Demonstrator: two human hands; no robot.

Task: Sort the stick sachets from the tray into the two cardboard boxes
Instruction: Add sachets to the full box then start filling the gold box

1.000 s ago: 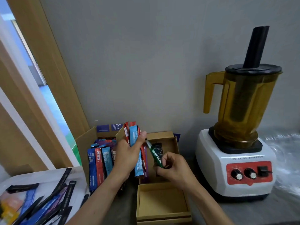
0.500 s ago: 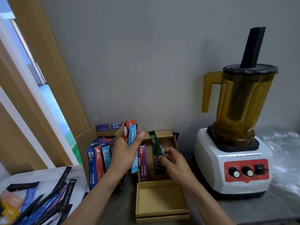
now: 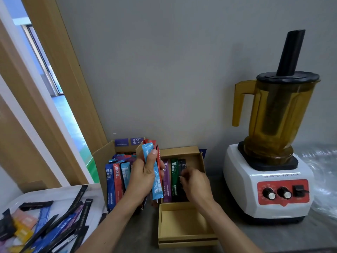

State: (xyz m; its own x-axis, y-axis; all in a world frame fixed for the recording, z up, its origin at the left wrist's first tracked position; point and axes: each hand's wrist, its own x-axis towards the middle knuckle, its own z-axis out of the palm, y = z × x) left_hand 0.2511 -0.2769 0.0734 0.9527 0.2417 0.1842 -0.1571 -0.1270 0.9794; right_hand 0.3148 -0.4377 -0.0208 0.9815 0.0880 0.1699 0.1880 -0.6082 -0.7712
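My left hand point(image 3: 144, 177) is shut on a bundle of stick sachets point(image 3: 155, 179), light blue in front and red behind, held upright between the two boxes. The larger cardboard box point(image 3: 102, 159) on the left holds several blue and red sachets standing on end. In the small cardboard box point(image 3: 182, 150) lie a purple sachet point(image 3: 166, 181), a green sachet point(image 3: 174, 175) and a black sachet point(image 3: 182, 164), side by side. My right hand point(image 3: 196, 186) hovers over this box, its fingertips resting by the green and black sachets, holding nothing. The white tray point(image 3: 60, 194) at lower left carries several loose sachets.
An empty cardboard lid point(image 3: 186, 239) sits right in front of the small box. A white blender point(image 3: 268, 181) with an amber jug stands to the right, with clear plastic wrap point(image 3: 324, 172) beyond it. The grey wall is close behind the boxes, and a wooden frame rises on the left.
My right hand carried the green sachet into the small box, laid it beside the purple one and let go. My left hand kept its bundle, nearly still.
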